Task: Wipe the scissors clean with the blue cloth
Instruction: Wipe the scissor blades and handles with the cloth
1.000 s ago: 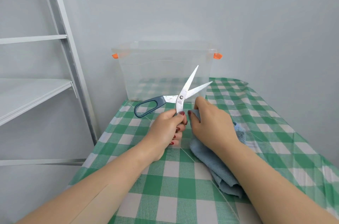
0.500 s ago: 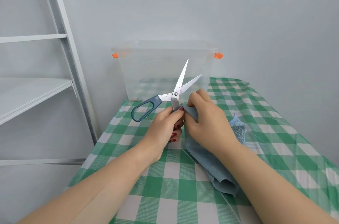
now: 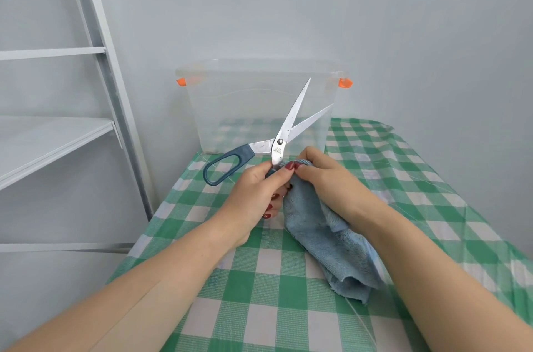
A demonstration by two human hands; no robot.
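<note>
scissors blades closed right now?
No, the blades of the scissors stand spread apart in a V above the left hand that grips them.

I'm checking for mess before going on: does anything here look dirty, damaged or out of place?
Only small things. The scissors, held open in the left hand, carry dark specks on the blades, and the blue cloth in the right hand shows dark flecks too. Nothing looks spilled or broken.
</note>
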